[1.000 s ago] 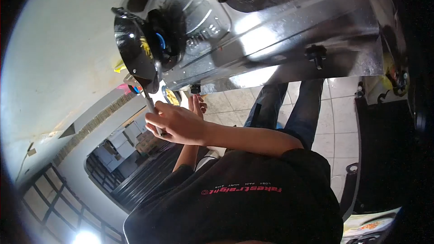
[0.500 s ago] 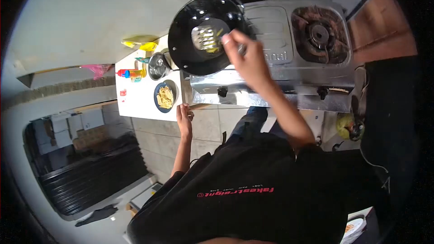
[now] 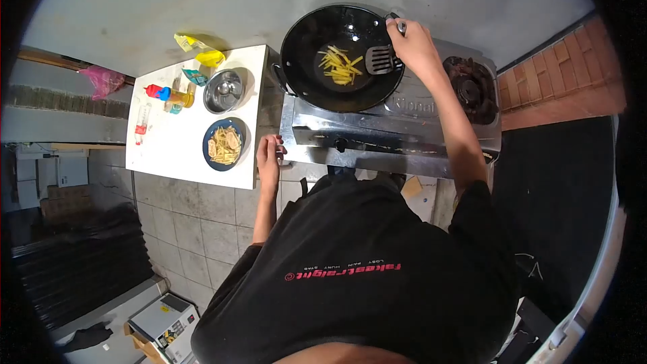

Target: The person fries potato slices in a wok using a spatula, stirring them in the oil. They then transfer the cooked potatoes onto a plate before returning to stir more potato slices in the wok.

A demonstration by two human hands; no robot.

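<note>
My right hand [image 3: 412, 47] grips the handle of a black slotted spatula [image 3: 380, 60] at the right side of a dark wok [image 3: 303, 87]. The spatula's blade rests inside the wok, just right of a small heap of yellow potato strips [image 3: 340, 65]. The wok stands on the left part of a metal gas stove [image 3: 377, 135]. Between the white table's edge and the stove's front left corner is my left hand [image 3: 269, 155]. Its fingers are loosely bent and a little apart, and I see nothing held in them.
On the white table [image 3: 168, 162] are a dark plate of cooked strips [image 3: 224, 155], a steel bowl [image 3: 224, 91], bottles [image 3: 168, 96] and a yellow packet [image 3: 200, 50]. A second burner [image 3: 470, 89] is at the stove's right. The wok's side handle [image 3: 278, 75] points toward the table.
The spatula has gone from the middle of the wok to its right side, and my right hand has moved up and right. The yellow strips now show plainly. The camera view has shifted.
</note>
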